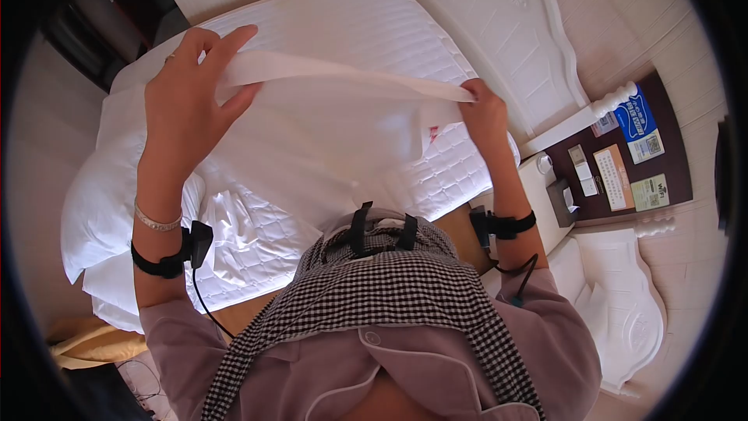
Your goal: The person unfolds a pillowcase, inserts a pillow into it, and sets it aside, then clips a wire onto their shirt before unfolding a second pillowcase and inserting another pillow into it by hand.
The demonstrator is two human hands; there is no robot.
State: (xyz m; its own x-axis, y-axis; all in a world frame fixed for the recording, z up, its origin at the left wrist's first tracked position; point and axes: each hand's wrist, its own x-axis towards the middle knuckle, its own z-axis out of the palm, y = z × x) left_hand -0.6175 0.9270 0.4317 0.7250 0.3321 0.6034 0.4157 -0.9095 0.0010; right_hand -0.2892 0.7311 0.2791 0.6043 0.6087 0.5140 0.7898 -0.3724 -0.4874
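A thin white cloth [327, 121] with a band-like hem hangs spread between my two hands over the bed. My left hand [191, 82] has the hem's left end between its thumb and forefinger, whose tips stand apart; its other fingers are partly hidden. At the right end, my right hand [485, 109] pinches the hem with closed fingers. A small red mark [433, 134] shows near the cloth's right side. Below lies a white quilted mattress [343, 15]. Plump white pillows [97, 206] rest on its left side, near my left forearm.
A carved white headboard [499, 31] rises at the far right of the bed. A dark bedside tabletop [666, 136] holds cards, signs and a tissue box [562, 201]. Rumpled white fabric [238, 238] lies on the near mattress. Yellow cloth [105, 343] is at lower left.
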